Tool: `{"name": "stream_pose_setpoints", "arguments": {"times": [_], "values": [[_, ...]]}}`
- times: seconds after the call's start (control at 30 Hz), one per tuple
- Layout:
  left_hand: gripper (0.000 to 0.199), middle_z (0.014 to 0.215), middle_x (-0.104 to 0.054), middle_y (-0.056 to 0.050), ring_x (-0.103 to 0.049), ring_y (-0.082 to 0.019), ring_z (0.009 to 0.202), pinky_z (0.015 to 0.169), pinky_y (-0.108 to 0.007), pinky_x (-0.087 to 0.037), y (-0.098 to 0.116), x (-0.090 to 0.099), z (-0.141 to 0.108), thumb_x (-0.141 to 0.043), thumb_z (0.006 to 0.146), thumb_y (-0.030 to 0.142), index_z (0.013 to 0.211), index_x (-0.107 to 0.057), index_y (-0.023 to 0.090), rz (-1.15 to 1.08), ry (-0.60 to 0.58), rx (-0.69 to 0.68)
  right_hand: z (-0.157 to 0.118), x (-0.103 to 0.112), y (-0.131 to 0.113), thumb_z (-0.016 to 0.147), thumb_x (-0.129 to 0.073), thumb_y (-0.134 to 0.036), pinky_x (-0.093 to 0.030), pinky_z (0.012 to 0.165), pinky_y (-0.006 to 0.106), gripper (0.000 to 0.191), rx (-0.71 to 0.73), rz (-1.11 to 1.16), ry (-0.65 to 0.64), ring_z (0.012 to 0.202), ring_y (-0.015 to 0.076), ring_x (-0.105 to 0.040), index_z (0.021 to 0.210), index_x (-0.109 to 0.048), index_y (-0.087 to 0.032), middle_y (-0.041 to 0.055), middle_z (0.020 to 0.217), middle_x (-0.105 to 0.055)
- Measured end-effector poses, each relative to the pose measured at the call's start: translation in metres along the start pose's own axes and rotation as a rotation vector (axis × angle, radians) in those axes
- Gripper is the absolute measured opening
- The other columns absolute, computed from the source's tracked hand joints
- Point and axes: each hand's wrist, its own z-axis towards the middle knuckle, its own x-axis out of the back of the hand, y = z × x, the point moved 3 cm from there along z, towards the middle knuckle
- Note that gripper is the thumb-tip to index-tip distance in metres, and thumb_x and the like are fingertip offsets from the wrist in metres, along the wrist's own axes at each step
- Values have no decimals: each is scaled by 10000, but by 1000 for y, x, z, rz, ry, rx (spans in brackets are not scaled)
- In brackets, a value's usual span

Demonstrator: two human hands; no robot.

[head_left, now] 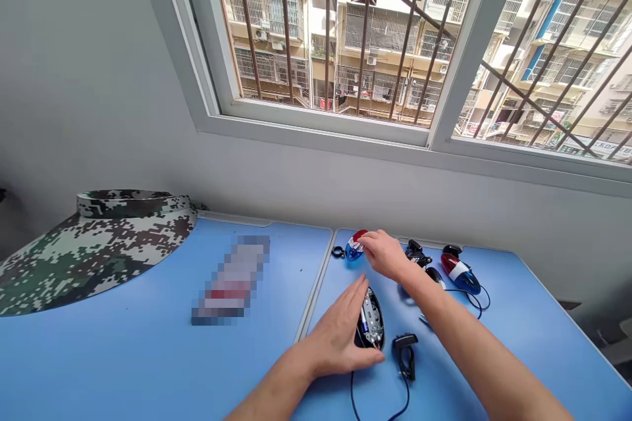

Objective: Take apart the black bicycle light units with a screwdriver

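The spread left hand clasps an open black oval casing. The right hand, pinch uncertain, touches a red-and-blue plastic shell near the blue tabletop's far edge.

Your bare left forearm slants up and rightward from the bottom edge. Your left hand lies low, its back showing, fingers stretched forward side by side, thumb spread well away from them. Your bare right forearm angles in from the lower right; your right hand reaches farther forward, fingers bent leftward, close together.
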Motion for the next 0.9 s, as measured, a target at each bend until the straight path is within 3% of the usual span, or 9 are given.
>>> {"name": "stream_pose_setpoints", "arguments": {"times": [0.17, 0.27, 0.33, 0.5, 0.67, 0.8, 0.9], "values": [[1095, 1590, -121, -198, -166, -398, 1440, 1158, -541, -236, -3, 1, 0, -788, 636, 350, 1518, -167, 164, -3, 39, -28, -70, 2, -8, 909, -457, -126, -520, 870, 334, 311, 12, 102, 126, 1021, 206, -627, 1157, -626, -205, 86, 1121, -691], [1067, 1561, -211, -196, -227, -401, 1419, 1144, -531, -271, -4, 2, 1, -794, 620, 315, 1506, -217, 170, -13, 67, -53, -112, -4, -11, 911, -439, -149, -536, 865, 360, 324, 63, 283, 253, 987, 211, -642, 1185, -604, -206, 90, 1100, -698], [1055, 1535, -279, -183, -267, -385, 1405, 1149, -518, -267, -4, 3, 1, -784, 625, 300, 1504, -214, 176, -25, 86, -72, -128, -10, -9, 910, -438, -170, -534, 882, 386, 351, 32, 374, 267, 1009, 222, -635, 1226, -582, -213, 93, 1125, -688], [1076, 1534, -304, -165, -284, -365, 1403, 1161, -499, -240, -4, 7, 3, -753, 623, 281, 1510, -153, 177, -51, 77, -58, -124, -19, 0, 884, -415, -150, -496, 967, 404, 493, -123, 511, 161, 1151, 225, -574, 1367, -480, -223, 101, 1270, -611], [1091, 1585, -202, -132, -223, -365, 1429, 1177, -482, -203, 0, 5, 7, -673, 595, 210, 1520, -95, 190, -36, -10, -148, -105, -26, 3, 816, -396, -38, -412, 1066, 411, 655, -113, 572, 68, 1239, 202, -515, 1444, -385, -225, 86, 1355, -557], [1083, 1605, -144, -103, -173, -340, 1449, 1185, -466, -181, 3, 7, 7, -587, 587, 156, 1525, -48, 202, -7, -39, -190, -106, -29, 3, 834, -440, -95, -436, 1048, 376, 582, -126, 582, 66, 1212, 204, -546, 1406, -442, -204, 84, 1314, -594], [1006, 1598, -179, -92, -176, -335, 1449, 1184, -478, -189, 2, 10, 4, -535, 626, 137, 1523, -86, 209, 22, -30, -113, -112, -28, 5, 864, -462, -171, -432, 1046, 397, 476, -164, 562, 104, 1211, 230, -550, 1337, -514, -189, 104, 1301, -600]]}}
